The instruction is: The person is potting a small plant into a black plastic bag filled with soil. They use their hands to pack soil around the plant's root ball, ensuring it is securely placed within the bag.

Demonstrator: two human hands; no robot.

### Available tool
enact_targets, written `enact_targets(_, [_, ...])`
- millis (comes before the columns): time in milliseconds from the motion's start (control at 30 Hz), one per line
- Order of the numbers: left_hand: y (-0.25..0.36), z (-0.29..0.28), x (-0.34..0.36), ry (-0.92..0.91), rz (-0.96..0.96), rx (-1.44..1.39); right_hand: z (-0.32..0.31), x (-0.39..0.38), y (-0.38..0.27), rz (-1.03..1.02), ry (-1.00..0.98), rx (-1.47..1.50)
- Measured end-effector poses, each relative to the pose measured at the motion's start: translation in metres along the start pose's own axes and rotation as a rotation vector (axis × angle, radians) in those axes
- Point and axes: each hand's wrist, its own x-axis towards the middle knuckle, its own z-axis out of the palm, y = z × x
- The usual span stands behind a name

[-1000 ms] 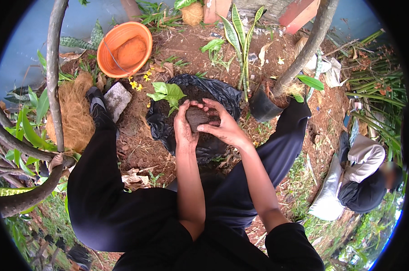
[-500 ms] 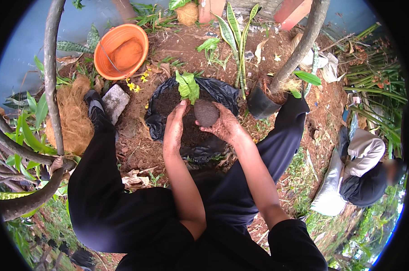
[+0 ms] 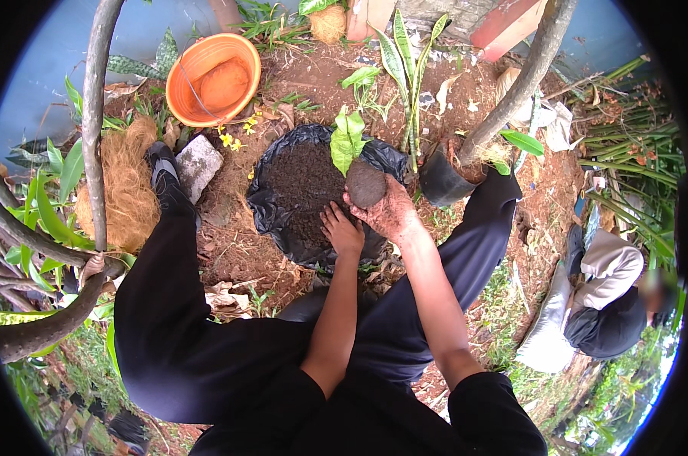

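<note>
A black plastic grow bag (image 3: 266,215) with its rim folded outward stands on the ground between my legs, holding dark loose soil (image 3: 302,178). My left hand (image 3: 342,232) lies on that soil near the bag's front side, palm down, fingers stretched apart. Over the right part of the bag, my right hand (image 3: 393,209) grips a seedling by its rounded brown root ball (image 3: 366,185). The seedling's light green leaves (image 3: 347,140) lean up and away from me. Soil smears both hands.
An orange bucket (image 3: 213,80) stands at the far left, near a grey stone block (image 3: 198,167) and a heap of coconut fibre (image 3: 120,186). A black pot (image 3: 444,176) with a trunk is at right. Tall striped leaves (image 3: 411,83) rise behind. Another person (image 3: 610,304) sits far right.
My left hand has left the seedling and come down onto the soil. My right hand has shifted slightly right, still gripping the root ball. More soil in the bag shows.
</note>
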Motion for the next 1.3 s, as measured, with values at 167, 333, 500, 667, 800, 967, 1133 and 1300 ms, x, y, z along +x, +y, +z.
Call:
enact_targets(167, [-0.015,0.020,-0.005,0.159,0.074,-0.033,0.017,-0.005,0.002,-0.054,0.037,0.007])
enact_targets(333, [-0.013,0.008,-0.018,0.358,0.052,-0.093,0.008,-0.007,-0.002,-0.045,0.025,-0.029])
enact_targets(500, [-0.034,0.012,-0.003,0.331,0.104,-0.215,0.010,-0.009,-0.003,-0.056,0.034,-0.038])
enact_targets(667, [-0.045,-0.006,0.021,0.398,-0.047,-0.655,0.010,-0.010,-0.006,-0.096,0.056,-0.067])
enact_targets(800, [-0.043,-0.043,0.041,0.066,-0.375,-1.517,0.016,-0.012,-0.006,-0.106,0.098,-0.108])
enact_targets(967, [-0.030,-0.092,0.043,-0.199,-0.227,-1.875,0.015,-0.012,-0.008,-0.113,0.110,-0.118])
enact_targets(1133, [-0.009,-0.112,0.034,-0.179,-0.101,-1.726,0.008,-0.007,-0.007,-0.142,0.121,-0.118])
enact_targets(1300, [0.007,-0.124,0.026,-0.182,-0.151,-1.614,0.006,-0.004,-0.008,-0.156,0.161,-0.105])
